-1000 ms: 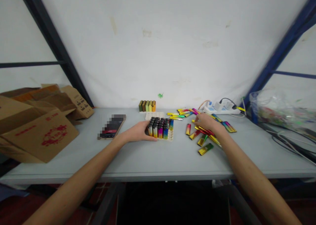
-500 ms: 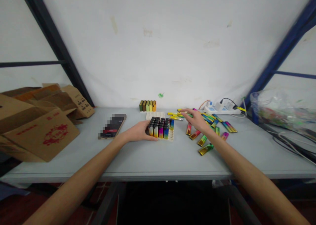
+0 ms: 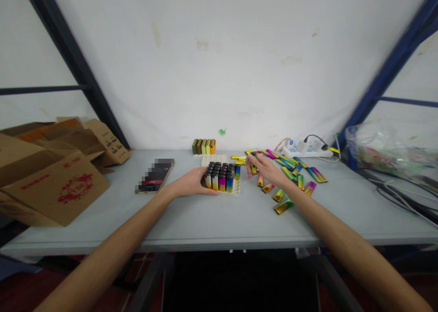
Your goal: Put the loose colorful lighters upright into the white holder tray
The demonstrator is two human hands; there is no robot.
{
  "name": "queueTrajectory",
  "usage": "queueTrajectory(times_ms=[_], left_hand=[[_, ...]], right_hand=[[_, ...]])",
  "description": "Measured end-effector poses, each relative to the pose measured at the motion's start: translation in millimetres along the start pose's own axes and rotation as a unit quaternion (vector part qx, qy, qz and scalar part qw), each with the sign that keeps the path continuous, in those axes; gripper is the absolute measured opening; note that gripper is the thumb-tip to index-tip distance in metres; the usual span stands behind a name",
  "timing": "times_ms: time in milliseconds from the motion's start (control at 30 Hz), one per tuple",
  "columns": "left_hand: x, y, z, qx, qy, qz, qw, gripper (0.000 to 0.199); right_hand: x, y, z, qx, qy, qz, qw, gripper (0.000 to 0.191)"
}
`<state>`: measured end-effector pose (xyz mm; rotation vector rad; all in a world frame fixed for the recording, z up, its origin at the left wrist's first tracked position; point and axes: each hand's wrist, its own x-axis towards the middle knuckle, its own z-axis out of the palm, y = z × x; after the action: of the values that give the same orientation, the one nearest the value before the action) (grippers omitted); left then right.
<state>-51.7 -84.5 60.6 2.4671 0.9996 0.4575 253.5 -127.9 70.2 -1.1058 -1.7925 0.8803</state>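
Upright lighters (image 3: 219,183) with black tops and shiny multicoloured bodies stand packed in a white tray (image 3: 236,189). My left hand (image 3: 191,182) grips the left side of this block, its thumb along the front and its fingers hidden behind. To the right of the tray, my right hand (image 3: 266,169) is closed on a green and gold lighter (image 3: 253,169), held roughly upright above the table. Several shiny lighters (image 3: 284,206) lie loose around and beneath the right forearm, and yellow ones (image 3: 238,158) lie behind the tray.
Another white tray (image 3: 214,159) lies behind, beside a block of green-to-orange lighters (image 3: 204,147). A phone (image 3: 155,177) and an open cardboard box (image 3: 56,184) are on the left. At the back right sit a power strip (image 3: 308,151), cables (image 3: 404,195) and a plastic bag (image 3: 379,150).
My right hand has picked up a green and gold lighter from the loose ones and drawn slightly toward me. My left hand stays on the block of lighters.
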Motion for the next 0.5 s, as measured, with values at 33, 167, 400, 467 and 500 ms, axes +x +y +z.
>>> queueTrajectory(times_ms=[33, 167, 400, 467, 500], left_hand=[[0.1, -0.4, 0.2, 0.003, 0.001, 0.0, 1.0, 0.085], [0.5, -1.3, 0.4, 0.006, 0.002, 0.003, 1.0, 0.085], [0.2, -1.7, 1.5, 0.003, 0.011, 0.004, 1.0, 0.083], [0.1, -1.1, 1.6, 0.0, 0.008, 0.001, 1.0, 0.083], [0.1, -0.7, 1.6, -0.002, 0.006, 0.001, 1.0, 0.084]], right_hand=[[-1.0, -1.6, 1.8, 0.003, -0.001, 0.009, 1.0, 0.058], [-3.1, -4.1, 8.6, -0.081, 0.051, 0.017, 0.995, 0.062], [-2.0, 3.0, 27.0, -0.184, 0.145, 0.008, 0.972, 0.053], [-1.7, 4.7, 30.8, -0.192, 0.147, 0.017, 0.97, 0.047], [-1.6, 5.4, 32.0, -0.194, 0.142, 0.02, 0.97, 0.045]])
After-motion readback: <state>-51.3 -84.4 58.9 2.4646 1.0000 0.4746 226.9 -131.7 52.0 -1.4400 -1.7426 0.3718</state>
